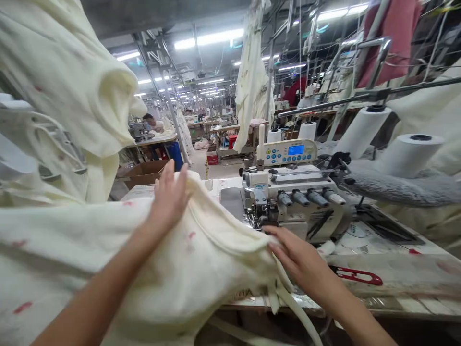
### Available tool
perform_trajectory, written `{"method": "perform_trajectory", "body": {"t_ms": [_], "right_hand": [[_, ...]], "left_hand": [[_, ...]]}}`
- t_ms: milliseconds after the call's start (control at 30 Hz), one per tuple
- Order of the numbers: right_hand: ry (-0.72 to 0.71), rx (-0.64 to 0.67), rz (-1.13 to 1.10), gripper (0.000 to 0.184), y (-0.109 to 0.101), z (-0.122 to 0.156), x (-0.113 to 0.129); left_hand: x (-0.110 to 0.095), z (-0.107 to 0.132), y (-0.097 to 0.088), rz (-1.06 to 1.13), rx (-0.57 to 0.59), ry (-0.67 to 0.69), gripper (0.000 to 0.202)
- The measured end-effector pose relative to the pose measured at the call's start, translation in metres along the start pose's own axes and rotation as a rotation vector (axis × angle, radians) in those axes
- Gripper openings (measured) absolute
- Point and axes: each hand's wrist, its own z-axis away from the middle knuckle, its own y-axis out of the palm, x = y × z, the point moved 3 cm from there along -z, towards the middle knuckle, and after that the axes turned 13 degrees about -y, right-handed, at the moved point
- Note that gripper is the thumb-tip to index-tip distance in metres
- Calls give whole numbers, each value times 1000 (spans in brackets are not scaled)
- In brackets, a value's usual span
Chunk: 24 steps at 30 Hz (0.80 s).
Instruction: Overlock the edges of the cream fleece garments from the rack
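A cream garment [158,278] with small pinkish-red marks spreads across the lower left and up to the sewing machine. My left hand [168,197] lies against its raised upper edge, fingers stretched upward and slightly blurred. At the garment's right end, my right hand [293,252] pinches the folded edge [234,240] between thumb and fingers, just in front of the machine's needle area. The overlock sewing machine [295,197] stands right of centre, its control panel [288,152] lit. Cream strips [297,312] hang below my right hand.
Red-handled thread snips [358,276] lie on the table [389,269] at right. White thread cones [414,154] stand behind a grey fuzzy cover [403,187]. Cream cloth [65,72] hangs at upper left. A cardboard box [144,174] sits beyond the table. People work farther back.
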Motion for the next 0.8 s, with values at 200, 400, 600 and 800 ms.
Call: {"method": "perform_trajectory", "body": {"t_ms": [200, 400, 600, 800], "right_hand": [[191, -53, -15, 19, 11, -16, -15], [289, -88, -113, 15, 6, -20, -21], [289, -263, 7, 12, 14, -21, -23], [177, -357, 101, 8, 23, -15, -28]], "left_hand": [[-60, 70, 93, 99, 337, 286, 22], [-60, 66, 107, 188, 461, 146, 8], [-65, 54, 114, 152, 438, 51, 11], [-65, 55, 118, 68, 391, 93, 12]]}}
